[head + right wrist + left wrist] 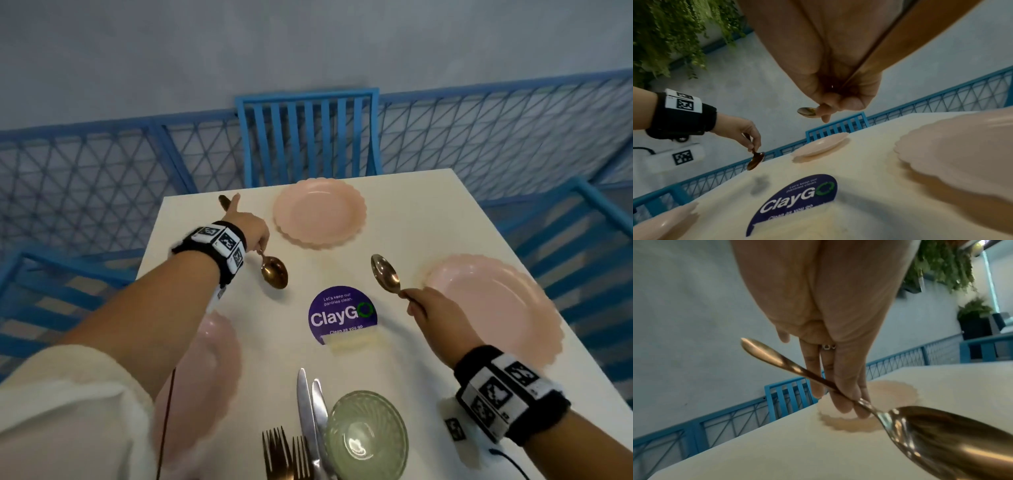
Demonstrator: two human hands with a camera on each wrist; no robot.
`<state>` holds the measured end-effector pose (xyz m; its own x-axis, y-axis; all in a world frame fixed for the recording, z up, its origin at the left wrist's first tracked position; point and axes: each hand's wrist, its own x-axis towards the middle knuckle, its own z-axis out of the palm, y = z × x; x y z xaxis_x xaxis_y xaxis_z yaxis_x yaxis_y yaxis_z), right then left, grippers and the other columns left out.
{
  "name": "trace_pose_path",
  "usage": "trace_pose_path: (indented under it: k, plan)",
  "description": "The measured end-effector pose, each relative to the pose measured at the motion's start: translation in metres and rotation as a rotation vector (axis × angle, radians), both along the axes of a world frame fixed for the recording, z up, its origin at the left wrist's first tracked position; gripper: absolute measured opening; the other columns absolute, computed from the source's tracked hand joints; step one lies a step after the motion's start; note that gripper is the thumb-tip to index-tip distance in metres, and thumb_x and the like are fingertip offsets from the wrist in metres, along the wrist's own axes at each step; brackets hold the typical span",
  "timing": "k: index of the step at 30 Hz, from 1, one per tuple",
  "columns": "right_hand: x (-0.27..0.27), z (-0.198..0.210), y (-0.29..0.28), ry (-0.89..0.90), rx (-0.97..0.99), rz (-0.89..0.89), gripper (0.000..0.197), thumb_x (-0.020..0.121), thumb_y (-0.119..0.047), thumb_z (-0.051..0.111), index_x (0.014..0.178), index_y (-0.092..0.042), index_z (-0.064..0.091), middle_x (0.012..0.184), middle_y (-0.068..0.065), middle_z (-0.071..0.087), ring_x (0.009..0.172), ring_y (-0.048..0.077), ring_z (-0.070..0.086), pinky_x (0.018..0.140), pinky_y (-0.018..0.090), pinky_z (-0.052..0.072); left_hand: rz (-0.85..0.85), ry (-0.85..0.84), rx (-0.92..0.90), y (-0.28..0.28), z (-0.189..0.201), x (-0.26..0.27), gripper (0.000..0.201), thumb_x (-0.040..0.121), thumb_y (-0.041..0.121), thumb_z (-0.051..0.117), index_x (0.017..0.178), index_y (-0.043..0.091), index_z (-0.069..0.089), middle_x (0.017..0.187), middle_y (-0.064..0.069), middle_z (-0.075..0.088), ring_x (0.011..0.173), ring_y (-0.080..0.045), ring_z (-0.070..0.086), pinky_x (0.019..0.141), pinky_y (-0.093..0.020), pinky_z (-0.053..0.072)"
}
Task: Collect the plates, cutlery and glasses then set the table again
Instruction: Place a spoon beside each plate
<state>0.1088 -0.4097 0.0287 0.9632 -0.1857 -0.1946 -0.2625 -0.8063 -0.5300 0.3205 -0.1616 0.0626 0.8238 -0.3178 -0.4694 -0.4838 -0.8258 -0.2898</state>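
A white rectangular table [428, 219] is shown from above, with a blue slatted chair [306, 133] at its far end and blue lattice railing [85, 171] behind. The left hand [248, 228] is held above the far left part of the table; a copper-coloured metal spoon [274, 272] is pinched at its neck between the thumb and fingertips [842, 404], the bowl hanging down toward the table and the handle end projecting past the hand. In the left wrist view the remaining fingers are seen extended alongside the handle. The right hand [433, 313] is closed around the handle of a second copper-coloured metal spoon [385, 274], whose bowl points away from the person, above the table surface. A pale pink scalloped plate [320, 214] lies at the far end, a second pale pink scalloped plate [496, 305] at the right edge just beside the right hand, and a third pale pink scalloped plate [205, 377] at the left, partly hidden by the left forearm. A round purple "ClayGo" sticker [342, 313] marks the table centre. At the near edge lie two silver knives [310, 411], copper-coloured forks [284, 455] and a pale green ribbed glass bowl [366, 435].
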Motion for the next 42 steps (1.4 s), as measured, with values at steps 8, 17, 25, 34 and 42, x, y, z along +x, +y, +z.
trace_pose_path:
  k: [8, 17, 25, 34, 42]
  plan:
    - [-0.001, -0.031, -0.006, 0.044, 0.003, -0.018, 0.032, 0.096, -0.008, 0.042, 0.124, -0.013, 0.057, 0.092, 0.004, 0.056, 0.078, 0.016, 0.047, 0.064, 0.006, 0.035, 0.125, 0.155, 0.073, -0.004, -0.061, 0.06, 0.016, 0.084, 0.021, 0.054, 0.079, 0.017, 0.069, 0.13, -0.007, 0.059, 0.145, -0.032, 0.011, 0.116, -0.05, -0.016]
    - [-0.002, -0.046, 0.001, 0.035, 0.015, -0.018, 0.032, 0.095, -0.009, 0.046, 0.124, -0.014, 0.058, 0.085, 0.001, 0.054, 0.074, 0.012, 0.048, 0.066, 0.01, 0.038, 0.385, 0.035, -0.301, 0.014, -0.081, 0.069, 0.07, 0.084, 0.03, 0.066, 0.138, -0.001, 0.036, 0.125, -0.022, 0.055, 0.114, -0.035, 0.055, 0.092, -0.037, 0.046]
    - [0.003, -0.059, 0.006, 0.001, 0.055, 0.019, 0.03, 0.092, -0.007, 0.05, 0.116, -0.02, 0.063, 0.082, -0.005, 0.058, 0.075, 0.004, 0.052, 0.066, 0.009, 0.039, 0.598, 0.108, -0.373, 0.014, -0.083, 0.086, 0.045, 0.078, 0.028, 0.074, 0.11, -0.002, 0.063, 0.108, -0.015, 0.071, 0.101, -0.028, 0.067, 0.092, -0.033, 0.051]
    - [-0.001, -0.073, -0.004, -0.096, 0.07, 0.086, 0.057, 0.075, -0.028, 0.039, 0.111, -0.072, 0.032, 0.094, -0.051, 0.042, 0.083, -0.028, 0.043, 0.071, -0.013, 0.027, 0.576, -0.073, -0.449, 0.008, -0.081, 0.121, 0.031, 0.085, 0.015, 0.065, 0.109, -0.004, 0.062, 0.106, -0.021, 0.067, 0.095, -0.031, 0.065, 0.076, -0.032, 0.047]
    - [-0.012, -0.084, -0.007, -0.207, 0.084, 0.064, 0.023, 0.093, -0.041, 0.032, 0.105, -0.055, 0.047, 0.092, -0.031, 0.051, 0.081, -0.027, 0.046, 0.068, -0.014, 0.03, 0.651, -0.069, -0.522, 0.0, -0.084, 0.138, 0.033, 0.093, 0.024, 0.056, 0.102, -0.007, 0.061, 0.093, -0.019, 0.065, 0.084, -0.03, 0.056, 0.072, -0.027, 0.036]
